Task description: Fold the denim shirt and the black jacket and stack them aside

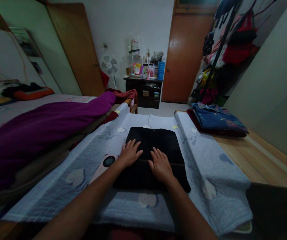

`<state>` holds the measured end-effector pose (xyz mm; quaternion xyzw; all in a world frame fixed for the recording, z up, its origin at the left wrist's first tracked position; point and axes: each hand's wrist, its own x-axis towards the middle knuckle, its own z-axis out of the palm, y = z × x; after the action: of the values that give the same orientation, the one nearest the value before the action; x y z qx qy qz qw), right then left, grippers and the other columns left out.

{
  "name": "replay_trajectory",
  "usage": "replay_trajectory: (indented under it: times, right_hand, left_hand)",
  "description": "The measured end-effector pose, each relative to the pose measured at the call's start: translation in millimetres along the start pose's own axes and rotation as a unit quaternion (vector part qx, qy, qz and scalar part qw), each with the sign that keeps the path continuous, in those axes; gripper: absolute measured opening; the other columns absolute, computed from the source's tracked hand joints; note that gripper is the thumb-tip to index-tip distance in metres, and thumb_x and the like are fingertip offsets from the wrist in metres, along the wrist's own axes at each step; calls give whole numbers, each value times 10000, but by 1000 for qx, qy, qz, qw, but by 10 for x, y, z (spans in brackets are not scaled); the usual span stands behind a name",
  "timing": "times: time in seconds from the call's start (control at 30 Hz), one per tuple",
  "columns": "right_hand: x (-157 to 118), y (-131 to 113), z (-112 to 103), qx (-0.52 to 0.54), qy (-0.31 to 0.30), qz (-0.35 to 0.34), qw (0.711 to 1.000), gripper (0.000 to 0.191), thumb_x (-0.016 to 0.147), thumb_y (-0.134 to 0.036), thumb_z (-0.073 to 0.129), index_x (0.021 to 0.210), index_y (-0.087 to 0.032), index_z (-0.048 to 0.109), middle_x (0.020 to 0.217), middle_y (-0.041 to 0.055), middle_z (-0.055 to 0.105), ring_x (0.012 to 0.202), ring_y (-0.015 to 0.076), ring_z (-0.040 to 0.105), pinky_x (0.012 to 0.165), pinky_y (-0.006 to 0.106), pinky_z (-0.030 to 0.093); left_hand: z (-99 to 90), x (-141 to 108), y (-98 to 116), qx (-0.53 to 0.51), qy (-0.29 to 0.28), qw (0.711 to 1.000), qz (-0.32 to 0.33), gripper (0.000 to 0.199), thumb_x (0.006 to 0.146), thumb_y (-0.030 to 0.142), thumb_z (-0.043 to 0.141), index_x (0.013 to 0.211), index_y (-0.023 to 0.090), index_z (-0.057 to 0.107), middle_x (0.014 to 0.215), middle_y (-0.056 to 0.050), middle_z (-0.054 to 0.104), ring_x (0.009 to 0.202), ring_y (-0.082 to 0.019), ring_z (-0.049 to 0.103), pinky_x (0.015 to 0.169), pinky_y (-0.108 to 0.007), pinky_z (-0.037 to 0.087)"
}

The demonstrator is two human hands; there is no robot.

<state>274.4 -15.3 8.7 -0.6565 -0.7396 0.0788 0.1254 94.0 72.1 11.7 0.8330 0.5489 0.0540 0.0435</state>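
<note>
A folded black garment [155, 136] lies flat on a pale blue patterned cloth [123, 208] in front of me. On its left part rests my left hand [130, 153], palm down with the fingers spread. My right hand [160, 164] presses flat on the garment right of its middle, fingers stretched out. Neither hand grips anything. Beside my left wrist lies a pink phone [104, 165] with a large round dark camera ring, partly covered by my forearm.
Folded clothes, a denim jacket [217, 116] on top, sit on the wooden surface [235, 150] at right. A purple blanket [48, 126] covers the bed edge at left. Farther back stand a fan [109, 65], a dark cabinet [135, 88] and a clothes rack [219, 55].
</note>
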Motion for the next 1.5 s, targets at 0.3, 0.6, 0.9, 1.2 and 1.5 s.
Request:
replay_trajectory:
  times: [0.3,0.6,0.9,1.2,1.5]
  right_hand:
    - [-12,-9,-8,-6,2,-2,1000,540,953,-413,337,1416,-146,411,1535,85,290,1420,233,219,1139,409,168]
    - [-4,-6,-12,-6,-4,-1,1000,539,952,-412,336,1418,-152,409,1538,86,283,1422,230,215,1138,414,168]
    - [-2,-10,-22,-5,-13,2,1000,557,952,-425,327,1428,-145,398,1540,86,275,1424,241,210,1139,414,159]
    - [10,7,5,-3,-7,-3,1000,557,952,-429,327,1425,-144,402,1538,87,281,1420,242,216,1138,411,155]
    - [11,25,40,3,1,-3,1000,557,951,-431,340,1425,-144,400,1536,93,284,1419,245,221,1139,428,164]
  left_hand:
    - [177,-418,32,14,-25,997,-73,716,890,660,274,1490,270,244,1554,-171,213,1396,-431,203,1040,-564,283]
    - [212,-139,57,15,6,997,-82,727,893,649,286,1505,270,184,1572,-166,147,1389,-431,214,1023,-573,309]
    - [215,137,84,-16,24,993,-113,729,889,641,289,1510,278,165,1584,-133,115,1380,-444,216,1008,-582,343]
    - [299,398,79,-15,73,988,-136,713,891,630,296,1498,266,216,1577,-132,149,1392,-420,203,1033,-562,322]
    - [253,640,137,-11,106,979,-176,628,910,518,357,1465,228,307,1538,-166,256,1378,-387,269,1059,-586,267]
